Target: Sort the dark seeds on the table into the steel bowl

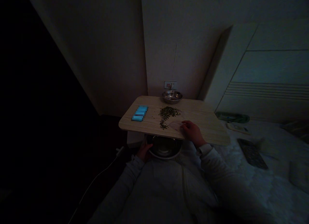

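A heap of small dark seeds or beans lies on a light wooden tabletop. My right hand rests on the table just right of the heap, fingers curled on a pale card or paper that touches the heap's near edge. My left hand grips the rim of a metal bowl held under the table's near edge. The room is very dark.
A second metal bowl stands at the table's far edge before a wall socket. A lit blue phone lies at the table's left. A bed with a dark tablet extends right. A white cable runs along the floor.
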Demonstrator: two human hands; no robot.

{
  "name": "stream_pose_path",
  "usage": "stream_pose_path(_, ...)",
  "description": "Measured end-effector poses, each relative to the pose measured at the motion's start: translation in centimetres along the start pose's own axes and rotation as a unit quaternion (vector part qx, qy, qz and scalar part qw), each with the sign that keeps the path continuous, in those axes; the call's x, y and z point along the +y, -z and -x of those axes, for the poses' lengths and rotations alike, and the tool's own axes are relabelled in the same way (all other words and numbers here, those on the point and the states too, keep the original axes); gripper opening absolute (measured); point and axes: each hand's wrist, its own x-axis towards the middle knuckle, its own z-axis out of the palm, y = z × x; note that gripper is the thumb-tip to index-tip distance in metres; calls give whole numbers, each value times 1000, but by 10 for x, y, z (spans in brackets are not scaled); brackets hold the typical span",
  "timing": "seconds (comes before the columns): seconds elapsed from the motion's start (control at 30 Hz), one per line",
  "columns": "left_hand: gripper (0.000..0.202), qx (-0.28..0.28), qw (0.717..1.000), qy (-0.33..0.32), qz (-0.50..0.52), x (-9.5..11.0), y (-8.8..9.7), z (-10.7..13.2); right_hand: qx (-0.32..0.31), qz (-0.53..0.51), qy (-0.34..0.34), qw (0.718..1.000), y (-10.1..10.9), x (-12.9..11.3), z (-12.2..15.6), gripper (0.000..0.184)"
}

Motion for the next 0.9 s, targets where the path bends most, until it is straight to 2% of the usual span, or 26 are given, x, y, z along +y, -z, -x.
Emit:
stream_pose_path(0.23,38,0,1000,21,-10,10,4,4,19,15,-9,1000,10,7,-23,26)
stream_pose_path(0.4,42,14,1000,27,7,3,-1,1,54,20,-30,998,15,16,-41,22)
stream_pose_path(0.5,42,14,1000,20,5,-2,-1,-1,78,-22,-35,996,18,20,-45,21)
stream_pose_path(0.67,38,2,1000,3,-16,0,1,1,73,-142,-40,986,33,23,-41,26)
stream_pose_path(0.8,33,-2,1000,7,-9,6,-4,7,57,-158,-44,985,43,24,-31,23)
stream_pose_path(0.9,36,5,1000,11,5,9,-7,10,38,-155,-47,986,37,23,-24,25)
